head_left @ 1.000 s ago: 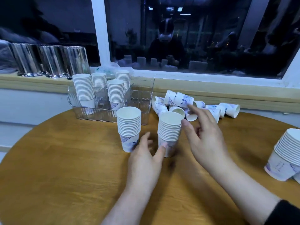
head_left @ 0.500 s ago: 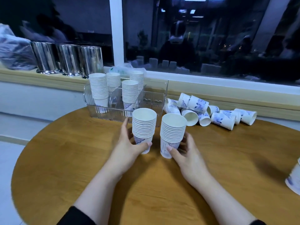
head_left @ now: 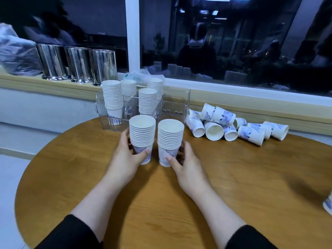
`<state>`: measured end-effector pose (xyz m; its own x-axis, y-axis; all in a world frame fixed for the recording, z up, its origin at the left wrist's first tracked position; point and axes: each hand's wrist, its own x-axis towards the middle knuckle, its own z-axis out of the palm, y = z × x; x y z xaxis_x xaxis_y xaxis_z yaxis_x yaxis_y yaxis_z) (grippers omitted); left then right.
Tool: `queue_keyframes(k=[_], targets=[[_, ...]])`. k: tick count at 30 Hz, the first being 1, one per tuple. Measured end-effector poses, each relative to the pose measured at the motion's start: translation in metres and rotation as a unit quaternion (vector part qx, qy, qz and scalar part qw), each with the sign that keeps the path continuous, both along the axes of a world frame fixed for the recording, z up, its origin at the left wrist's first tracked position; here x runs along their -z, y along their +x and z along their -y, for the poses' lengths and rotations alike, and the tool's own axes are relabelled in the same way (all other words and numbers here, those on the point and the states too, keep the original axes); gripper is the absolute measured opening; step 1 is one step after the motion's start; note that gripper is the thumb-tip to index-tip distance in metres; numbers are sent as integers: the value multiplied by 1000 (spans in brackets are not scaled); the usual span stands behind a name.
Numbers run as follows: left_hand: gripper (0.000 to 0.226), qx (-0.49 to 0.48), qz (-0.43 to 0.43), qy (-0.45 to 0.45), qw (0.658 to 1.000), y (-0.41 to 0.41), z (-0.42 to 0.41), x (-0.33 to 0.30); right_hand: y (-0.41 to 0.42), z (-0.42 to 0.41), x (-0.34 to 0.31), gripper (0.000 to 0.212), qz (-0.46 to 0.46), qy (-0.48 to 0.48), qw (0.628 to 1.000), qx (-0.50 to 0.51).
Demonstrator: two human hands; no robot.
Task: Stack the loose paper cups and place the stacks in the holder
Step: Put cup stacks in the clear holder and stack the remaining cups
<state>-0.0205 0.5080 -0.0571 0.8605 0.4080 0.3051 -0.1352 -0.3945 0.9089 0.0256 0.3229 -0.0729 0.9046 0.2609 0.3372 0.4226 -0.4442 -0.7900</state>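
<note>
Two upright stacks of white paper cups with blue print stand side by side on the round wooden table [head_left: 233,177]. My left hand [head_left: 125,155] wraps the base of the left stack [head_left: 142,135]. My right hand [head_left: 185,162] grips the base of the right stack [head_left: 170,139]. Just behind them sits the clear plastic holder [head_left: 177,105], with several cup stacks [head_left: 112,97] in its left part and its right compartment bare. Loose cups [head_left: 231,123] lie on their sides in a pile to the right of the holder.
Three shiny metal canisters [head_left: 77,64] stand on the wooden window ledge behind the holder, beside a plastic bag [head_left: 14,53]. Part of another cup stack [head_left: 327,205] shows at the table's right edge. A dark window runs along the back.
My left hand moved from between the stacks onto the left stack, and my right hand dropped from the rim to the base of the right stack. The view shifted right and closer.
</note>
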Motion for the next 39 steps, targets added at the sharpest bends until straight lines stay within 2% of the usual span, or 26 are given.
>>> queue_keyframes(k=[3, 5, 7, 9, 10, 11, 13, 16, 20, 28, 35, 39], targets=[[87, -25, 5, 12, 1000, -5, 3, -1, 3, -8, 3, 55, 9, -43, 999, 8], [87, -128, 36, 61, 989, -11, 4, -2, 5, -3, 6, 52, 4, -19, 1000, 17], [64, -200, 154, 100, 962, -19, 10, -11, 8, 10, 6, 45, 1, 26, 999, 46], [40, -165, 276, 141, 936, -28, 30, -30, 14, 31, 1, 34, 11, 59, 994, 88], [31, -124, 302, 162, 931, -32, 45, -39, 17, 43, -1, 28, 19, 67, 992, 109], [25, -75, 303, 171, 934, -33, 63, -47, 20, 56, -4, 24, 28, 73, 989, 128], [17, 14, 251, 152, 956, -25, 102, -57, 29, 82, -6, 18, 49, 83, 982, 164], [18, 76, 145, 85, 983, 7, 149, -46, 43, 111, -4, 14, 70, 82, 972, 211], [32, 45, 86, 30, 995, 57, 179, -13, 61, 130, -2, 23, 106, 72, 966, 223], [57, -53, 106, 21, 993, 151, 199, -5, 123, 132, 1, 57, 45, 107, 966, 229], [66, -44, 103, 31, 993, 199, 209, -4, 159, 126, 2, 54, 21, 117, 972, 204], [65, -38, 71, 20, 997, 211, 209, -4, 166, 121, 3, 54, 22, 137, 973, 186]])
